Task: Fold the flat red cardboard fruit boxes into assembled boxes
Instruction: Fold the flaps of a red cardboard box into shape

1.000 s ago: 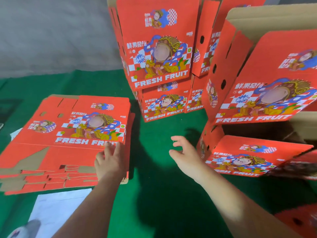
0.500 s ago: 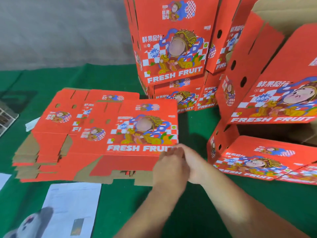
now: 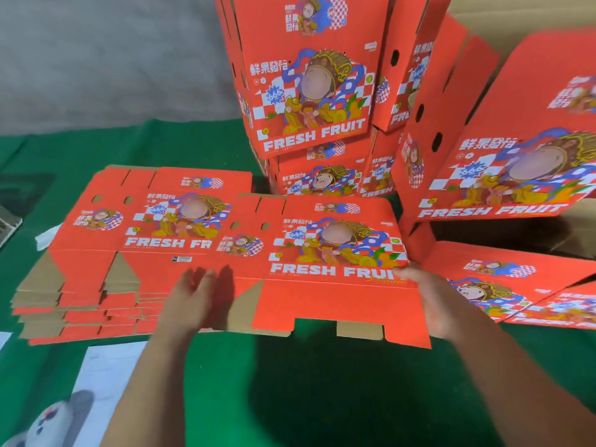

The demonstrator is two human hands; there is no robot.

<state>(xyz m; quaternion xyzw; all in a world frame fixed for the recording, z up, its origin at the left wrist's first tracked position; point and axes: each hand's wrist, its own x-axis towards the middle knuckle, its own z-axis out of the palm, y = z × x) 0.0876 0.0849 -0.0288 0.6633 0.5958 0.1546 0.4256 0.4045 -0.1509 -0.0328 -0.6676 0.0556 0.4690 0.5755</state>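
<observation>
One flat red fruit box (image 3: 322, 253) lies half off the stack of flat boxes (image 3: 106, 240), shifted toward the right. My right hand (image 3: 429, 301) grips its right edge, thumb on the printed top near the "FRESH FRUIT" lettering. My left hand (image 3: 190, 295) has straight, spread fingers touching the box's lower left edge, over the stack. Assembled red boxes (image 3: 309, 85) are piled behind, and more assembled boxes (image 3: 516, 150) lean at the right, one with an open cardboard top.
Everything sits on a green cloth (image 3: 322, 388). A white sheet of paper (image 3: 109, 362) and a grey-and-white plush toy (image 3: 48, 424) lie at the near left. A low red box (image 3: 503, 275) lies close to my right hand.
The top flat box has slid right off the stack. My hands, together at its near edge half a second ago, have spread apart to its left and right sides.
</observation>
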